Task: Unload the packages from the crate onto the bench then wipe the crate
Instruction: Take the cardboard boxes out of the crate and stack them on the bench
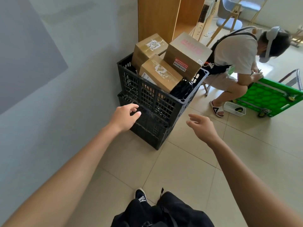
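A black slatted crate (147, 94) stands on top of a second black crate (152, 130) against the wall. Three brown cardboard packages stick out of the upper crate: a near one (161, 72), a far left one (147, 48) and a large right one (186, 54) with pink print and a red label. A black bag (182, 90) lies in the crate's near right corner. My left hand (126, 116) reaches out with relaxed fingers just before the lower crate's near left rim, holding nothing. My right hand (201, 126) hovers with loose fingers to the right of the crates, apart from them.
Another person (236, 54) crouches at the right over a green folding cart (268, 97), with a small white basket (234, 108) by their foot. A wooden cabinet (157, 17) stands behind the crates. The grey wall runs along the left. My feet (141, 196) stand on pale floor tiles.
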`<state>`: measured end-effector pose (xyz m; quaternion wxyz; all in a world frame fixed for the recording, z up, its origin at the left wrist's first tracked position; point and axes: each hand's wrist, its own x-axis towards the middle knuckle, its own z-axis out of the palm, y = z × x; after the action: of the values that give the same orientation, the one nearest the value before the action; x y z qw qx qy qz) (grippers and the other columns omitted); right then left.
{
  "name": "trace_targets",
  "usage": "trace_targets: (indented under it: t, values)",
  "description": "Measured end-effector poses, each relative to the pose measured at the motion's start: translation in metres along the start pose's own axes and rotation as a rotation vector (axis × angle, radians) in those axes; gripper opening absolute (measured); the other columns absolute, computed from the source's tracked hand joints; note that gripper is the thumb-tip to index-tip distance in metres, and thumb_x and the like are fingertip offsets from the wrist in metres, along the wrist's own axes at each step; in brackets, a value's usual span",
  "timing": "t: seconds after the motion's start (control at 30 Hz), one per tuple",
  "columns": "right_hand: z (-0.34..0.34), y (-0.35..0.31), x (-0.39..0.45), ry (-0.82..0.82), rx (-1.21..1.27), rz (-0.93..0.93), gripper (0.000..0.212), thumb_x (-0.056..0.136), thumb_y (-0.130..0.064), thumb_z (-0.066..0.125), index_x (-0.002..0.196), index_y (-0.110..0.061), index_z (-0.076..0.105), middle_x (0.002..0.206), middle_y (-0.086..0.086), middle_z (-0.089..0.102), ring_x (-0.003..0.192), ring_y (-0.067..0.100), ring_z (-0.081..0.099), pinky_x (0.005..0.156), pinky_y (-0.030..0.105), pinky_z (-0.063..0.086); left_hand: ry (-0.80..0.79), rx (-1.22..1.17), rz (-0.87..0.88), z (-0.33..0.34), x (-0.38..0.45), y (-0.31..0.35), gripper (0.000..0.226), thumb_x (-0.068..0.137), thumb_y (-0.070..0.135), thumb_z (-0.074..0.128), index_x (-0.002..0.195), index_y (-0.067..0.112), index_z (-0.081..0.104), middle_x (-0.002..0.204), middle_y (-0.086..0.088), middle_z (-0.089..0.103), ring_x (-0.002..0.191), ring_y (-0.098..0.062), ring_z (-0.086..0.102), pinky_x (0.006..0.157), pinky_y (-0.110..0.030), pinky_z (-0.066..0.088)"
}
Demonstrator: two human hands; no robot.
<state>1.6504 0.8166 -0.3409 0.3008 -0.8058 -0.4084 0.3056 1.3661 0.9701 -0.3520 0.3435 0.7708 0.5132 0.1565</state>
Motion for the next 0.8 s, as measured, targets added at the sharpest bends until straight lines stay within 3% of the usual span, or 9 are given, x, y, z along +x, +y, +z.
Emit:
trace_targets:
  t: [0.13,0.27,0.5,0.6,0.73,0.8]
  values:
    - [0.007,-0.010,0.051,0.029,0.085,0.060,0.050,0.096,-0.031,0.065,0.144,-0.023,0.055,0.141,0.002,0.060,0.112,0.008,0.056,0.097,0.030,0.044,-0.018,0.027,0.019,-0.004,0.051,-0.006,0.043,0.098,0.037,0.061,0.139,0.024,0.059,0.128,0.003,0.066,0.122,-0.017,0.057,0.096,-0.029,0.042]
    - [0.010,-0.017,0.106,0.060,0.141,0.077,0.057,0.097,-0.030,0.064,0.151,-0.022,0.045,0.149,0.001,0.052,0.117,0.012,0.056,0.093,0.028,0.042,-0.024,0.014,0.031,-0.007,0.112,-0.006,0.047,0.099,0.036,0.062,0.143,0.023,0.055,0.133,0.001,0.064,0.126,-0.020,0.056,0.106,-0.039,0.045]
    - [0.003,-0.025,0.199,0.138,0.217,0.088,0.054,0.099,-0.024,0.061,0.150,-0.021,0.046,0.147,0.000,0.053,0.131,0.021,0.053,0.097,0.030,0.046,0.012,-0.012,-0.031,-0.023,0.213,-0.011,0.046,0.097,0.035,0.065,0.140,0.023,0.058,0.131,0.002,0.065,0.123,-0.018,0.059,0.105,-0.034,0.045]
    - [-0.002,-0.035,0.225,0.152,0.202,0.066,0.045,0.098,-0.022,0.062,0.143,-0.018,0.055,0.136,-0.001,0.062,0.122,0.016,0.060,0.082,0.016,0.047,0.056,-0.015,-0.006,-0.029,0.245,-0.009,0.042,0.097,0.034,0.065,0.137,0.022,0.061,0.127,0.005,0.067,0.119,-0.014,0.060,0.105,-0.034,0.046]
    - [-0.018,-0.065,0.241,0.181,0.158,-0.050,0.030,0.098,-0.024,0.063,0.129,-0.023,0.067,0.116,-0.013,0.069,0.106,0.001,0.065,0.084,0.018,0.056,0.154,-0.047,0.083,-0.035,0.282,0.014,0.034,0.095,0.036,0.062,0.127,0.026,0.068,0.113,0.015,0.069,0.107,-0.004,0.063,0.095,-0.028,0.052]
    - [-0.029,-0.081,0.249,0.202,0.122,-0.108,0.028,0.098,-0.025,0.064,0.125,-0.025,0.069,0.110,-0.017,0.070,0.099,-0.005,0.065,0.078,0.012,0.055,0.139,-0.054,0.135,-0.037,0.303,0.029,0.035,0.094,0.039,0.060,0.126,0.027,0.068,0.110,0.017,0.069,0.105,-0.002,0.063,0.089,-0.021,0.050]
